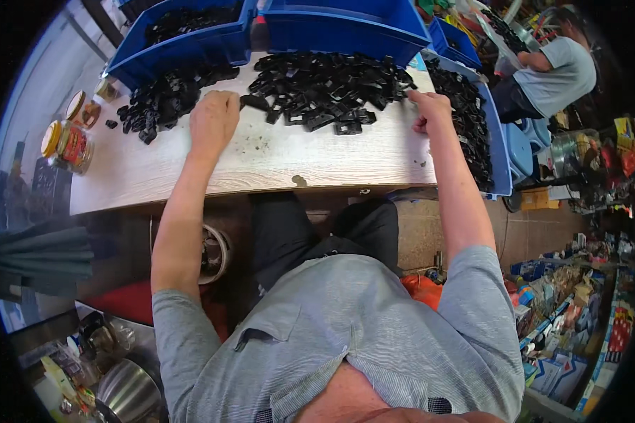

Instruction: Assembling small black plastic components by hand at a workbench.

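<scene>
My left hand point(215, 121) is closed over the white tabletop, its fingertips mostly hidden. A black plastic part point(255, 103) sticks out from its thumb side and seems to be in its grip. To its left lies a loose heap of small black parts point(155, 106). A larger pile of black plastic pieces point(324, 88) spreads between my hands. At that pile's right edge is my right hand point(432, 111), index finger reaching toward the pieces and thumb apart, with nothing visibly held.
Blue bins point(346, 32) line the table's far side, one on the left point(183, 42) holding black parts. Another bin point(497, 141) full of black pieces stands against the right edge. Lidded jars point(67, 144) sit at the left. A person point(554, 70) works at the far right.
</scene>
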`<state>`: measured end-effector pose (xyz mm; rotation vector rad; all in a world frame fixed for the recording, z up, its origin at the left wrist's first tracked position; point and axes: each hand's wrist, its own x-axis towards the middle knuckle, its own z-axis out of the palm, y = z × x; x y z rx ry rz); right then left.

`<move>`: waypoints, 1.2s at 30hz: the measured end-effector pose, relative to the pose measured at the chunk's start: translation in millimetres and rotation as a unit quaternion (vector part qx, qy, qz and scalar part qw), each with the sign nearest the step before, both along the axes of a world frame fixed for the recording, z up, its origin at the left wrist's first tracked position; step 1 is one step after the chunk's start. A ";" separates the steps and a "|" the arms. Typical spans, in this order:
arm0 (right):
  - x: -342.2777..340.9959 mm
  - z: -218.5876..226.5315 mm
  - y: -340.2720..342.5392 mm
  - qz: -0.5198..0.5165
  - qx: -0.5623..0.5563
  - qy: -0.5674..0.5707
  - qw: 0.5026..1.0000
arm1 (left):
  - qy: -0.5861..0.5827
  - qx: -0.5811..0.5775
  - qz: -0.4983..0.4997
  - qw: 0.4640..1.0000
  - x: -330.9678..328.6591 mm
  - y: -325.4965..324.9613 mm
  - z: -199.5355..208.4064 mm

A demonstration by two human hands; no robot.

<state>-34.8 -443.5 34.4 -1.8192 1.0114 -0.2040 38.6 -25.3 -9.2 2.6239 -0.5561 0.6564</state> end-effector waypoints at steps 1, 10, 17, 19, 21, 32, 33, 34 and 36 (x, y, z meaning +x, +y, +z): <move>1.4 -2.4 -3.0 -0.004 0.001 -0.002 1.000 | 0.012 -0.042 -0.003 0.999 -2.5 -4.7 3.3; -13.8 -5.8 -8.8 0.042 0.027 -0.047 0.998 | -0.039 0.018 -0.003 0.999 -12.3 -2.7 -3.8; -42.4 1.7 -5.3 0.054 0.028 -0.030 0.998 | 0.043 -0.016 0.036 0.998 0.3 10.3 0.9; -45.2 0.9 1.1 0.049 0.032 -0.045 0.997 | -0.028 -0.066 0.037 0.997 -6.5 7.1 -4.0; -46.8 2.7 4.1 0.055 0.035 -0.054 0.996 | -0.047 -0.043 0.008 0.998 -13.6 3.0 -7.3; -39.6 -0.4 16.8 0.082 -0.044 -0.029 0.995 | 0.038 -0.197 -0.050 0.978 -45.7 -8.8 1.8; -42.0 0.0 14.1 0.074 -0.026 -0.031 0.996 | 0.039 -0.197 -0.053 0.978 -53.8 -16.4 5.6; -43.4 0.9 13.2 0.070 -0.006 -0.034 0.997 | 0.069 -0.259 -0.070 0.961 -64.0 -22.2 10.6; -52.3 2.4 10.4 0.070 0.012 -0.045 0.996 | 0.101 -0.321 -0.087 0.938 -79.4 -35.8 11.9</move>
